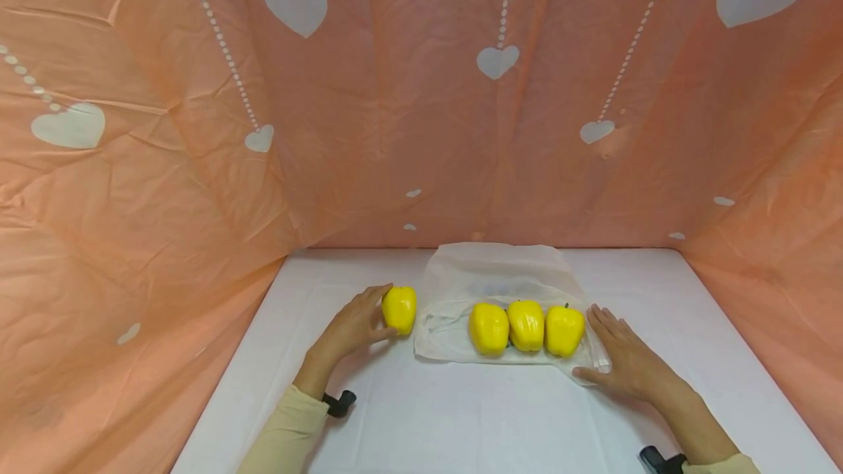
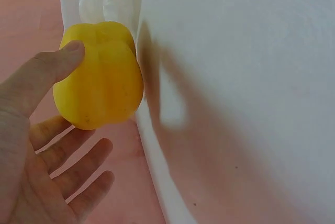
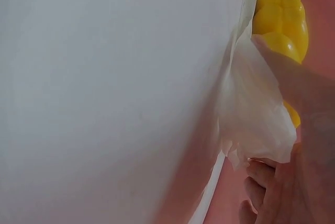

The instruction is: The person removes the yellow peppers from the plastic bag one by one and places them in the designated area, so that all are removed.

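Note:
My left hand holds a yellow bell pepper between thumb and fingers, just left of a whitish translucent plastic bag. The left wrist view shows the thumb pressed on the side of that pepper, with the lower fingers spread loosely. On the bag lie three more yellow peppers in a row: a left one, a middle one and a right one. Beside the bag's right edge is my right hand, its fingers extended. In the right wrist view, its thumb overlaps the crumpled bag corner.
The bag and peppers lie on a white-covered table. An orange sheet with white hearts hangs behind it and along both sides. Dark wrist mounts sit on the left wrist and right wrist.

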Demonstrator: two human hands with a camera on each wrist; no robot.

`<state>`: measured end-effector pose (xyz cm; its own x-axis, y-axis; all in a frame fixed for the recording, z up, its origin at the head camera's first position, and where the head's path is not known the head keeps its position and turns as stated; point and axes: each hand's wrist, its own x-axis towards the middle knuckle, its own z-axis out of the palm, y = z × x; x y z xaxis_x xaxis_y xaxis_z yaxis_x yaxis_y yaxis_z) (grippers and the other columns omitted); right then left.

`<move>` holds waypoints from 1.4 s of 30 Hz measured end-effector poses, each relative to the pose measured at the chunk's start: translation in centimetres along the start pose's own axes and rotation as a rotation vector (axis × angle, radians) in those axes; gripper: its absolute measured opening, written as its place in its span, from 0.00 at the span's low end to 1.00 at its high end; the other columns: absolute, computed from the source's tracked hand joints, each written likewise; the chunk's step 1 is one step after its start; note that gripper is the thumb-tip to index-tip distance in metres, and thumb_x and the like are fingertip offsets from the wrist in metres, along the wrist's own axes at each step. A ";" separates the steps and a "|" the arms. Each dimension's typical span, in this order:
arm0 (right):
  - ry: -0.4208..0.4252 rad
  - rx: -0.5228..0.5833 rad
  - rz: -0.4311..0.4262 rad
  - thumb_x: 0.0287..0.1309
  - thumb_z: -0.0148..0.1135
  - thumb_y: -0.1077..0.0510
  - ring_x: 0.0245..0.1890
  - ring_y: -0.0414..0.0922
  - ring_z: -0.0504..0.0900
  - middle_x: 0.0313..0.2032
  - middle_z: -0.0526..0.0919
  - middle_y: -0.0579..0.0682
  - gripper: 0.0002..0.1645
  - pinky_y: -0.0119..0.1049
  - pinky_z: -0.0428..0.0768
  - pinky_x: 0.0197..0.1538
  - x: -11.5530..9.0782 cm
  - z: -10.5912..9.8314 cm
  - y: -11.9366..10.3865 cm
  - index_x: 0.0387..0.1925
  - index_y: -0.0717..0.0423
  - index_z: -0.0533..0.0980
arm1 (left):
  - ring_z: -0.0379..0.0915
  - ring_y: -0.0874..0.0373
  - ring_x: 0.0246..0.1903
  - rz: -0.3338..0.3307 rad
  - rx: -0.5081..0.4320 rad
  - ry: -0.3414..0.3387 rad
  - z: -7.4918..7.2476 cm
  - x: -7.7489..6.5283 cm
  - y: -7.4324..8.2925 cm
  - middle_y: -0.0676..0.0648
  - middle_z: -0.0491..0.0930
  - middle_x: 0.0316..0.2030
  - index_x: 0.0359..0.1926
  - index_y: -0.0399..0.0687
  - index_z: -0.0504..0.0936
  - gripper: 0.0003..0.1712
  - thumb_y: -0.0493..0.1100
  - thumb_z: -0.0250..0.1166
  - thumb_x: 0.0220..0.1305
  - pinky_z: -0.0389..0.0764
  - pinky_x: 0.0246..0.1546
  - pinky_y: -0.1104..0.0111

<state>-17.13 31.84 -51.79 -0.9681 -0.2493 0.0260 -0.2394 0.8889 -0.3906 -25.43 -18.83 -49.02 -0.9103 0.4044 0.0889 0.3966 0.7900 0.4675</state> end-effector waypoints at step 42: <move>-0.015 0.010 0.010 0.55 0.76 0.30 0.80 0.71 0.52 0.82 0.52 0.71 0.73 0.63 0.46 0.83 0.3 -0.1 0.3 0.83 0.69 0.52 | 0.68 0.39 0.73 0.047 -0.005 -0.019 0.3 -0.5 -0.1 0.40 0.69 0.76 0.82 0.43 0.63 0.55 0.48 0.82 0.61 0.70 0.75 0.44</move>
<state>-17.47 32.07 -51.79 -0.9691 -0.2466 0.0082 -0.2292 0.8874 -0.3999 -24.96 -18.99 -49.37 -0.8881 0.4498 0.0946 0.4385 0.7675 0.4675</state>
